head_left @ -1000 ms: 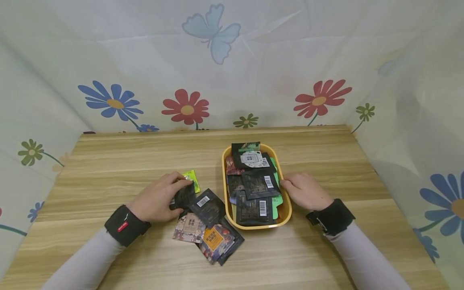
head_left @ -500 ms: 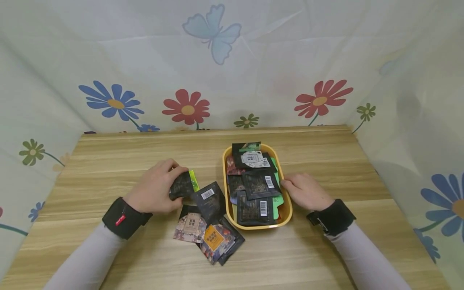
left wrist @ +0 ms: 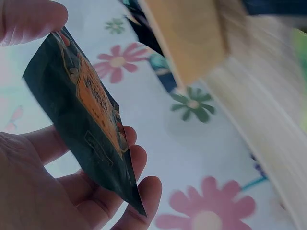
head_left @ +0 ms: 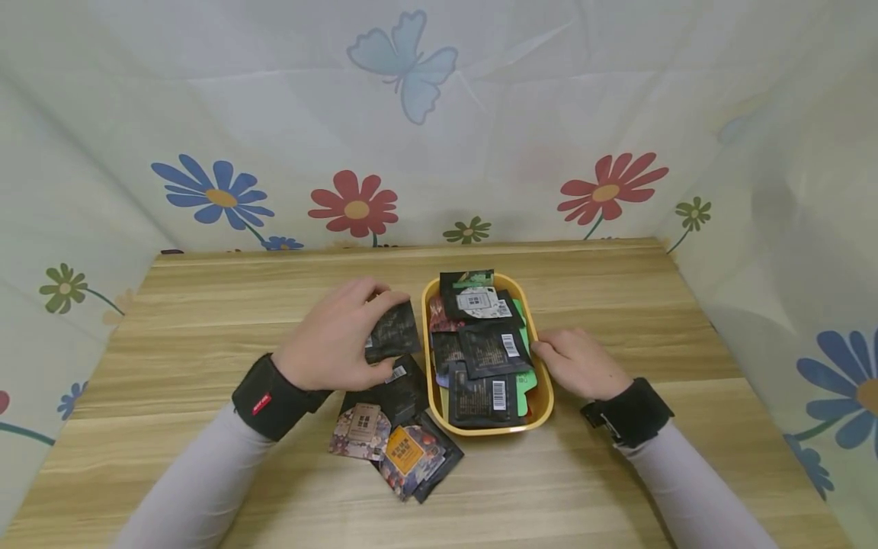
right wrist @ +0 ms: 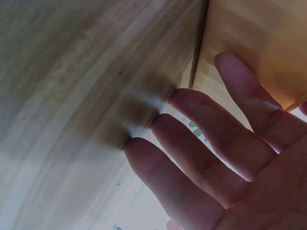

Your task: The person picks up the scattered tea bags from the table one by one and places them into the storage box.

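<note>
My left hand holds a black sachet between thumb and fingers, just left of the yellow basket. In the left wrist view this sachet shows an orange label. Below the hand lie more packets on the table: a black sachet, a pink floral one and a colourful one with an orange label. My right hand rests at the basket's right side. The right wrist view has its fingers fairly straight, several tips on the table and one against the basket wall.
Several mostly black packets fill the basket, and one leans over its back rim. The wooden table ends at a flowered curtain behind and at both sides.
My left hand has lifted a black sachet off the table and carried it right, towards the basket. The lime-green packet is no longer visible in the head view. The right hand stays put.
</note>
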A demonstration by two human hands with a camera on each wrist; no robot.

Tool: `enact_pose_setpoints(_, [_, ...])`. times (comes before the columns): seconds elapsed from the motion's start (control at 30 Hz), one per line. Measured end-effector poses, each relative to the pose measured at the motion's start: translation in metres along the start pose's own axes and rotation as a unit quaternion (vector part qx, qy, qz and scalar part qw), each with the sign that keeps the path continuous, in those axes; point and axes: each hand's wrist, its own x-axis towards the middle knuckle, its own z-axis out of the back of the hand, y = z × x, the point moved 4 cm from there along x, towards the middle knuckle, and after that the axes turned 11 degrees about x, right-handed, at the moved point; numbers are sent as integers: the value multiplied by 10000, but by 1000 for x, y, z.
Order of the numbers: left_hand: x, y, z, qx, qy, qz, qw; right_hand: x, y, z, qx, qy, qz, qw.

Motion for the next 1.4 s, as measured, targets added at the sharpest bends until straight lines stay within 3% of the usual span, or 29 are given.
enact_pose_setpoints(0.23, [30, -32, 0, -375, -128, -340, 9986, -1, 0, 0, -6, -20, -16, 10000])
enact_pose_setpoints(0.47, [55, -55, 4, -671, -318, -557, 9957, 0, 1, 0, 12, -29, 30, 10000])
enact_pose_setpoints(0.73, [71, -74, 9, -756, -301, -799, 9935, 0, 2, 1, -29, -51, 114, 9999])
enact_pose_setpoints(0.87, [69, -76, 2, -745, 27, -787, 9941, 0, 2, 1, 42, 1, 42, 10000])
enact_pose_setpoints(1.0, [61, -70, -4, -771, 206, -578, 9951, 0, 3, 1, 43, -13, 41, 10000])
enact_pose_setpoints(1.17, [44, -56, -7, -792, 309, -410, 9955, 0, 2, 1, -52, -69, 128, 9999])
enact_pose_setpoints(1.4, [17, -37, -17, -484, 583, -250, 9968, 0, 0, 1, -34, 23, -25, 10000])
